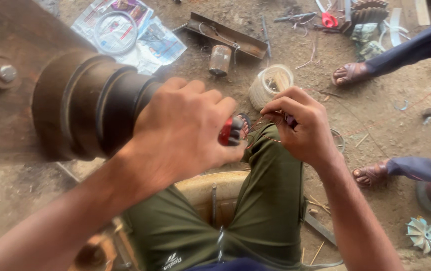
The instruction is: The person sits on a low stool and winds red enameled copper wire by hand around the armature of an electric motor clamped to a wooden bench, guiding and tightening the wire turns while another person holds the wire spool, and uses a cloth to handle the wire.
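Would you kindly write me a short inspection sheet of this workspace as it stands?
Surface: bare dirt floor, dusty, strewn with scraps.
Job's things: red-and-black tool in the left hand; thin copper wire pinched by the right hand.
Clutter: newspaper with a ring on it, rusty can, metal channel, clear plastic jar, red-handled scissors, small fan impeller.
Grip: both hands closed on their things.
Cables: loose wire strands on the floor; no power cable seen.
Surroundings: large rusty stepped pulley at left; another person's sandalled feet at right.
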